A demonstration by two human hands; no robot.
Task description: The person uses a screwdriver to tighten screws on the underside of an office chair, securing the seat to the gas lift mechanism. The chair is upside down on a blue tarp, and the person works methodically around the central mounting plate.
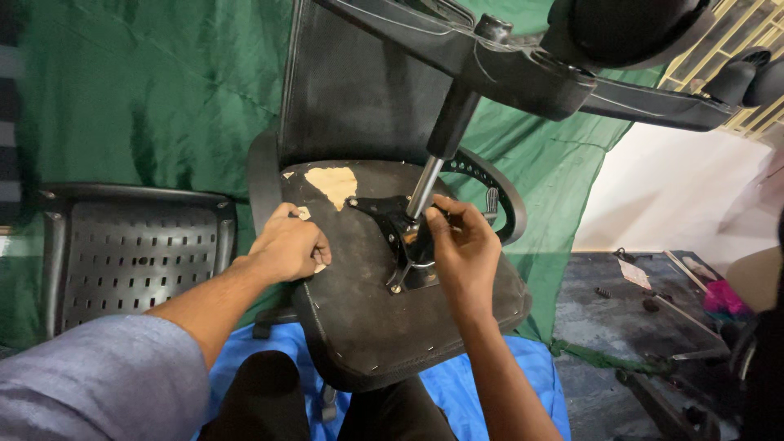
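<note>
1. An office chair lies upside down in front of the person, with the underside of its seat [367, 327] facing up and its backrest [359, 90] standing behind against a green cloth [163, 98].

2. In the middle of the seat underside sits a black metal mechanism plate [384, 214]. Out of it rises the gas-lift column [437, 155], whose long axis leans up and away to the right, toward the star base [523, 69] with its castors near the top edge of the view.

3. The right hand [461, 245] is the nearer one to the column. It rests just at the foot of the column, where the shiny rod enters the plate, and its fingers [437, 214] are bent and pinched together there. What exactly they pinch is hidden by the hand itself, so it is not possible to tell whether they hold a small part or only touch the plate.

4. The left hand [286, 245] lies to the left of the plate, apart from it. It is clenched over the left edge of the seat, and a small pale scrap shows between its fingers.

5. So the column stands directly beyond and above the right fingers, while the left hand stays beside it on the seat edge.

6. A second black perforated chair back [135, 253] leans at the left, blue cloth [523, 384] lies under the seat, and loose tools [670, 302] lie on the floor at the right.
</note>
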